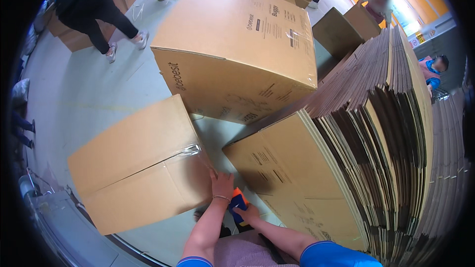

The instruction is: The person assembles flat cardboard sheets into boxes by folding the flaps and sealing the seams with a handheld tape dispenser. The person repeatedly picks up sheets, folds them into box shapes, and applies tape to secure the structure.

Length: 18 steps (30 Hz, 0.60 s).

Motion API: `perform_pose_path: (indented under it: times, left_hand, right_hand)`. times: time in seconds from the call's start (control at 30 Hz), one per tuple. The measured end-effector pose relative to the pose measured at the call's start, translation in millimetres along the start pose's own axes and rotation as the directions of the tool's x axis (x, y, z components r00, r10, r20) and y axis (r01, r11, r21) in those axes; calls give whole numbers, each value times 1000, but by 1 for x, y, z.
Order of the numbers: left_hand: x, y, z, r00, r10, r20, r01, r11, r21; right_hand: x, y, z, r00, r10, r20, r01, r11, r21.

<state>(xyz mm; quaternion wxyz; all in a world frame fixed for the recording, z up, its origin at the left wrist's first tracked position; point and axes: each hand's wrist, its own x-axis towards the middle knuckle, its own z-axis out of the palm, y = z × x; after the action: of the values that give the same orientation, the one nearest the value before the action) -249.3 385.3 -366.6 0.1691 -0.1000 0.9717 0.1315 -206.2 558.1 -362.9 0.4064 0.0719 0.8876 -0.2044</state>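
Observation:
A closed brown cardboard box [133, 163] lies at the left, its flaps meeting along a middle seam. Shiny clear tape [191, 150] covers the right end of that seam. My left hand [222, 185] rests against the box's right edge below the tape, its fingers stretched out. Close beside it, my right hand [247, 214] is wrapped round a blue and orange tape dispenser [238, 200], held low in front of my body. My right fingers partly hide the dispenser.
A large printed carton [232, 24] stands ahead. To the right is a tall stack of flattened cartons [381, 133]. A grey metal surface [69, 237] borders the lower left. One person [94, 10] is at the upper left; others [378, 7] are at the upper right.

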Motion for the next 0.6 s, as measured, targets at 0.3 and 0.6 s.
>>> perform_pose_path:
  times: [0.3,0.6]
  left_hand:
    - [-112,-166,-55,578,-456,-677,19,836,-548]
    - [-361,-382,48,228,-768,599,263,-544,-797]
  right_hand:
    - [8,-100,51,895,441,60,-312,527,791]
    - [117,-252,-17,945,106,-309,244,396,885]
